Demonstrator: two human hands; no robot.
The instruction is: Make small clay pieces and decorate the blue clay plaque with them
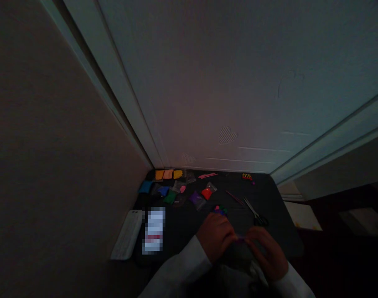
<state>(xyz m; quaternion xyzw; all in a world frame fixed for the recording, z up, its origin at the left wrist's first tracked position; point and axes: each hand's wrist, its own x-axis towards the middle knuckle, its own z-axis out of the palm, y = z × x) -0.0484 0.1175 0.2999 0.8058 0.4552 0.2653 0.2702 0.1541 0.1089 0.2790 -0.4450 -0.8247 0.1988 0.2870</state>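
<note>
My left hand [216,234] and my right hand [268,250] meet at the near edge of the dark table, fingertips pinched. Between them is a small purple piece of modelling clay [240,239], gripped from both sides and partly covered by the fingers. Just beyond my left hand lies a little cluster of coloured clay pieces [220,210], pink, green and blue, its near side hidden by that hand. A pair of scissors [256,213] with dark handles rests past my right hand, blades pointing away. Near it is a thin pinkish stick [234,197].
Bags of purple clay [197,199], red clay [207,192], green clay [170,197] and other colours fill the table's back left. Pink tools [208,176] and a yellow-dotted piece [246,176] lie along the back edge. A lit screen [154,230] is at left. A white wall panel [207,103] rises behind.
</note>
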